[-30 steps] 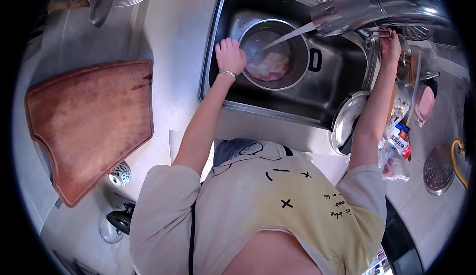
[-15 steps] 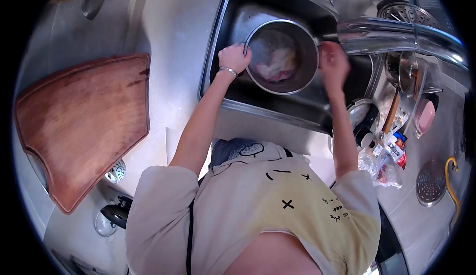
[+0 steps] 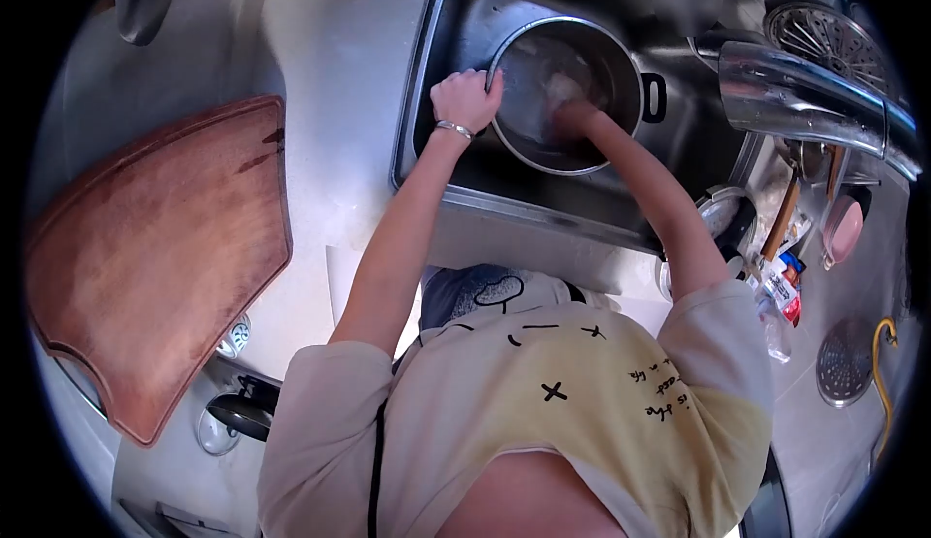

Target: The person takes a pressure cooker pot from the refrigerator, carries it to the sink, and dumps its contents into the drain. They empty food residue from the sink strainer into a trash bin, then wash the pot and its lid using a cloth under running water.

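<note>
A deep metal pot (image 3: 621,77) stands in the dark sink basin (image 3: 693,155), with water in it. My left hand (image 3: 465,99) is closed at the pot's left side, its thumb over the rim; the handle there is hidden under it. My right hand (image 3: 576,119) reaches down inside the pot, and its fingers are blurred in the water. Close to those fingers lies a pale piece that looks like raw meat (image 3: 561,86). The black right handle (image 3: 655,97) of the pot is bare.
The chrome faucet (image 3: 800,97) juts in at the sink's right. A large wooden cutting board (image 3: 170,257) lies to the left. Pot lids, plastic packages (image 3: 781,291), a pink dish (image 3: 844,230) and a round strainer (image 3: 846,361) are on the right.
My right hand has left the pot's right handle and gone down into the water by the pale piece. My left hand keeps its place. The faucet appears farther right.
</note>
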